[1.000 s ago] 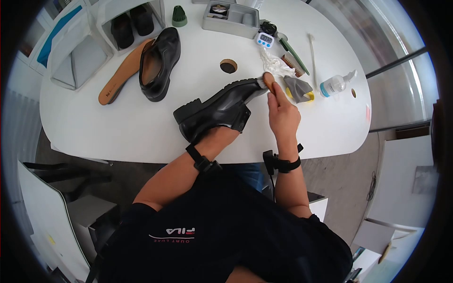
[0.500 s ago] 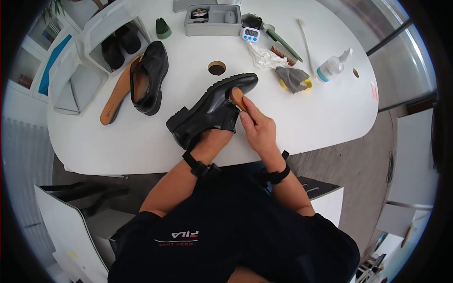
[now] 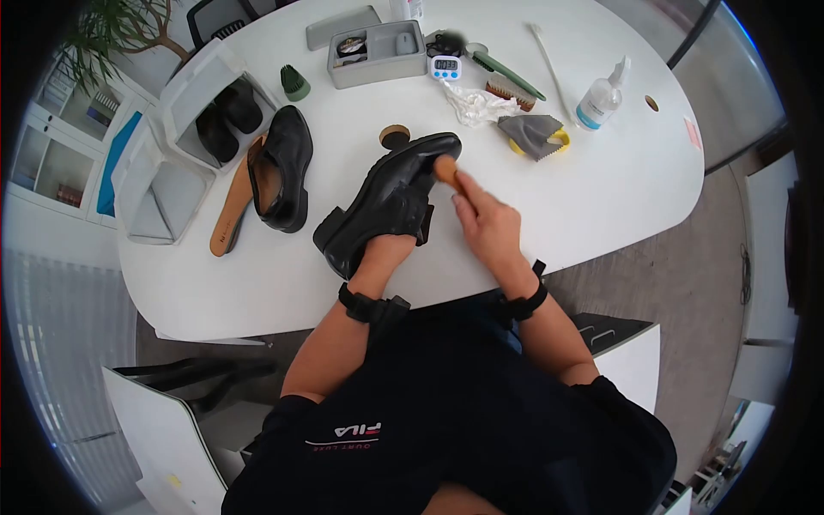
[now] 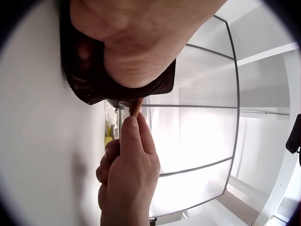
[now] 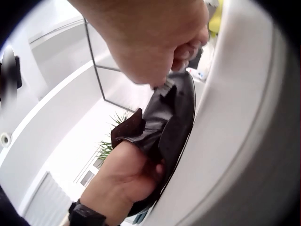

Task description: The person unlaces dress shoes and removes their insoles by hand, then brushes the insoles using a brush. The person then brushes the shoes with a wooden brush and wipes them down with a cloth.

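Note:
My left hand [image 3: 388,251] reaches into the opening of a black leather shoe [image 3: 378,202], whose sole faces left and toe points away. Its fingers are mostly hidden inside, so I cannot tell how they lie. A strap flap [image 5: 129,128] stands up beside the opening. My right hand [image 3: 496,230] pinches a small wooden-handled brush [image 3: 447,172] between thumb and fingers. In the right wrist view the brush's pale bristles [image 5: 165,88] are against the upper near the toe. The second black shoe [image 3: 287,167] rests on the table to the left.
Beside the second shoe are a brown insole [image 3: 228,210] and shoe boxes [image 3: 180,129]. Behind stand a green brush [image 3: 293,83], grey tin [image 3: 373,73] and timer [image 3: 445,68]. To the right lie white cloth [image 3: 481,107], grey cloth [image 3: 534,135], brushes [image 3: 511,93] and a spray bottle [image 3: 598,103].
The brush has gone from the toe tip back to the upper near the strap, then forward again along the toe's side. The shoe remains on my left hand; the head view has shifted.

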Action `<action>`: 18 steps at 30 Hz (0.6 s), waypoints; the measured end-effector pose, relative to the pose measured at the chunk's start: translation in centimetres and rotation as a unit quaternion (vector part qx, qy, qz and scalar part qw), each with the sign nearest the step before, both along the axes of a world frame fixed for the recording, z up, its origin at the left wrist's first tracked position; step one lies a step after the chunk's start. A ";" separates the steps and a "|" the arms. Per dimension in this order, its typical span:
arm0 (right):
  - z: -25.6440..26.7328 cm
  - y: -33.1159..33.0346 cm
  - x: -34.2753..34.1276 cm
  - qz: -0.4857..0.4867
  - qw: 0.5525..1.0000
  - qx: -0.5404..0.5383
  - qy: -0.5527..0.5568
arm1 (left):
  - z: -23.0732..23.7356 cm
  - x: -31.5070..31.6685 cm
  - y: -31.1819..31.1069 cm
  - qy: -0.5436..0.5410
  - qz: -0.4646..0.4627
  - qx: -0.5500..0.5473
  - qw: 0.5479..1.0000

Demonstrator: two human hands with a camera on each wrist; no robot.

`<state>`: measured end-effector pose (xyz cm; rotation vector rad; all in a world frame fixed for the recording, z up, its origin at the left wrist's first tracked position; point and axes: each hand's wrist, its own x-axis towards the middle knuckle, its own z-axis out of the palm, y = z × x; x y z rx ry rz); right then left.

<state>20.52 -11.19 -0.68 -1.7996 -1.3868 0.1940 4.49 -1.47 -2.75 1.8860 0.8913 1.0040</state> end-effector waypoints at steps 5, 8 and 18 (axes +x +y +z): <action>-0.1 -0.3 -1.0 0.041 0.997 -0.011 -0.065 | 1.1 0.3 0.6 -0.053 0.002 -0.043 0.998; 0.4 -0.7 -0.3 0.027 0.995 -0.012 -0.098 | 2.5 -0.4 0.9 -0.017 0.057 -0.104 0.993; 6.8 -0.3 -2.7 0.054 0.991 0.124 0.014 | 13.1 0.4 -0.6 0.220 -0.007 -0.148 0.964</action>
